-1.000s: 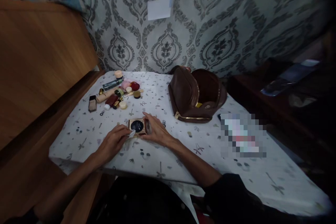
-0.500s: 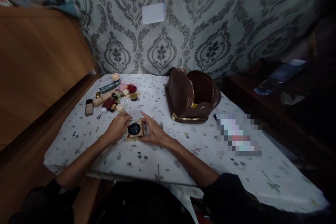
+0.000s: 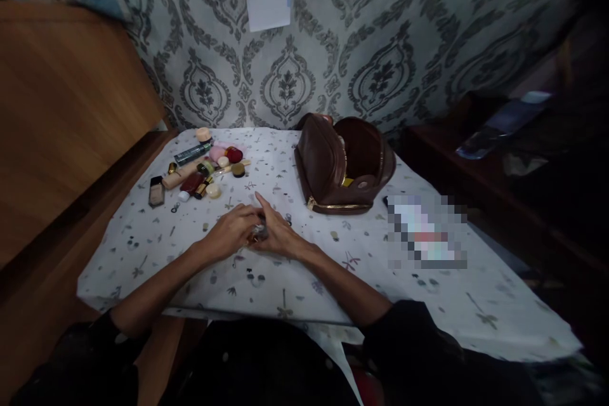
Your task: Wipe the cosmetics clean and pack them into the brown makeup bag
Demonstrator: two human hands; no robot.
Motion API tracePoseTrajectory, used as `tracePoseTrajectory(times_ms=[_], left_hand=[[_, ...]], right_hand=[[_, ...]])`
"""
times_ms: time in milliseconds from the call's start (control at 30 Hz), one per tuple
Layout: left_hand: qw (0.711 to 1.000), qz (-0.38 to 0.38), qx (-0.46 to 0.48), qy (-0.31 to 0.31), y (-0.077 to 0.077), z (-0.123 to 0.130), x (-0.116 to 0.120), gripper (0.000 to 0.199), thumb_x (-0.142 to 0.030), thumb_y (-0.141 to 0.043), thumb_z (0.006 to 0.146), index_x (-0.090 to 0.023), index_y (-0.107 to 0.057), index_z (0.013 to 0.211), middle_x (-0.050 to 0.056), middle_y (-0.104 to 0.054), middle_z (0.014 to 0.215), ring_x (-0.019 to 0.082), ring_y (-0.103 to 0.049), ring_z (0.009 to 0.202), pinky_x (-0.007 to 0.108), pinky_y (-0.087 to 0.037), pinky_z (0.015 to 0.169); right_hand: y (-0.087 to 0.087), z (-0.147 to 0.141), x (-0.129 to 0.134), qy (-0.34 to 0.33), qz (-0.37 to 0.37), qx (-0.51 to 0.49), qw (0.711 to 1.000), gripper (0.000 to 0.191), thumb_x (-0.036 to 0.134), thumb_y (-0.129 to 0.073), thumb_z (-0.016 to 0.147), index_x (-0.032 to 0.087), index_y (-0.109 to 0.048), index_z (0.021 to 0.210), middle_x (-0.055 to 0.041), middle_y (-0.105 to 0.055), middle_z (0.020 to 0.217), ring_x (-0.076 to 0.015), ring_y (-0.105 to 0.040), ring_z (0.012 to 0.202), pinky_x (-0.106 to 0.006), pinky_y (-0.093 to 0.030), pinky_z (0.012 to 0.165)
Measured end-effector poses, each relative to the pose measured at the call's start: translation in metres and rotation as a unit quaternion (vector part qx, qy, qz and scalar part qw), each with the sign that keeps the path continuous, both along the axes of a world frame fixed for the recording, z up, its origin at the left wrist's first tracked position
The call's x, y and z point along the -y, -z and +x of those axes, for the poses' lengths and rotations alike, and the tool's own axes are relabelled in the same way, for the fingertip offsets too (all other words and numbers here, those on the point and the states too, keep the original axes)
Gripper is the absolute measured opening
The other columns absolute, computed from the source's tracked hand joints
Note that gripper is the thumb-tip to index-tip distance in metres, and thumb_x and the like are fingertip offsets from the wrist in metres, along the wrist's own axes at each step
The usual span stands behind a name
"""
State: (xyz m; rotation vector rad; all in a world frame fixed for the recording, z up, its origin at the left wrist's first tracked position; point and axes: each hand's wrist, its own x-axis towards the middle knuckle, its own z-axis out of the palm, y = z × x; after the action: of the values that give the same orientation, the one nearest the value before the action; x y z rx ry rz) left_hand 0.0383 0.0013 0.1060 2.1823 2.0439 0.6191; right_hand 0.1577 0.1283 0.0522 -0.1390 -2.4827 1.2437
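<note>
As both hands (image 3: 232, 229) (image 3: 281, 235) cup an item (image 3: 257, 235), the bag (image 3: 320, 155) (open) holds something yellow (image 3: 348, 182).

Left hand (image 3: 233, 228): now over gold case (image 3: 255, 237), fingers closer to right hand (image 3: 280, 235)
Black round label: was visible, now hidden behind left hand

Small, shiny brownish-gold pack (image 3: 257, 236), mostly hidden between the fingers (image 3: 248, 216) over the white patterned tablecloth (image 3: 295, 288), tilt unclear.

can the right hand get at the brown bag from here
Probably yes: nothing bulky stands between the right hand and the brown bag, though it seems busy with a small item.
</note>
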Motion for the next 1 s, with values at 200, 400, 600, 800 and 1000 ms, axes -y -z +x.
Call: tracePoseTrajectory(times_ms=[200, 400, 600, 800, 1000], left_hand=[[0.998, 0.023, -0.004, 0.060, 0.000, 0.010, 0.021, 0.029, -0.006, -0.043, 0.090, -0.019, -0.066, 0.105, 0.008, -0.061, 0.099, 0.020, -0.052, 0.100, 0.033, -0.046, 0.086], [0.997, 0.033, 0.021, 0.066, 0.004, 0.002, 0.050, 0.033, -0.002, -0.043, 0.087, -0.019, -0.064, 0.107, 0.009, -0.060, 0.110, 0.020, -0.052, 0.103, 0.032, -0.046, 0.086], [0.998, 0.040, 0.031, 0.036, 0.014, -0.010, 0.075, 0.033, -0.003, -0.041, 0.089, -0.021, -0.062, 0.106, 0.010, -0.058, 0.118, 0.021, -0.051, 0.108, 0.037, -0.046, 0.090], [0.996, 0.028, 0.081, -0.012, 0.013, -0.020, 0.080, 0.027, -0.011, -0.040, 0.093, -0.022, -0.064, 0.099, 0.010, -0.054, 0.119, 0.020, -0.051, 0.114, 0.035, -0.045, 0.094], [0.986, 0.011, 0.154, -0.061, 0.008, -0.030, 0.077, 0.022, -0.018, -0.041, 0.093, -0.020, -0.062, 0.096, 0.009, -0.055, 0.117, 0.019, -0.056, 0.106, 0.030, -0.045, 0.089]], right_hand=[[0.000, 0.002, -0.001, -0.007, 0.003, 0.017, 1.000, 0.122, 0.029, -0.081, 0.062, 0.022, -0.002, 0.154, -0.0164, -0.052, 0.135, -0.0309, -0.050, 0.124, -0.048, -0.039, 0.101], [0.001, 0.002, -0.005, -0.031, 0.030, 0.016, 0.999, 0.115, 0.033, -0.082, 0.063, 0.024, -0.012, 0.154, -0.0149, -0.050, 0.135, -0.0311, -0.046, 0.125, -0.048, -0.036, 0.104], [-0.002, 0.004, -0.005, -0.039, 0.050, 0.038, 0.997, 0.108, 0.032, -0.080, 0.066, 0.024, -0.017, 0.153, -0.0149, -0.047, 0.140, -0.0329, -0.043, 0.128, -0.051, -0.034, 0.106], [-0.002, 0.005, -0.006, -0.043, 0.052, 0.024, 0.997, 0.100, 0.031, -0.078, 0.070, 0.024, -0.020, 0.152, -0.0142, -0.046, 0.141, -0.0324, -0.043, 0.130, -0.050, -0.033, 0.107], [0.000, 0.002, -0.005, -0.041, 0.076, 0.026, 0.996, 0.091, 0.032, -0.078, 0.071, 0.021, -0.031, 0.148, -0.0149, -0.048, 0.140, -0.0323, -0.044, 0.128, -0.049, -0.036, 0.105]])
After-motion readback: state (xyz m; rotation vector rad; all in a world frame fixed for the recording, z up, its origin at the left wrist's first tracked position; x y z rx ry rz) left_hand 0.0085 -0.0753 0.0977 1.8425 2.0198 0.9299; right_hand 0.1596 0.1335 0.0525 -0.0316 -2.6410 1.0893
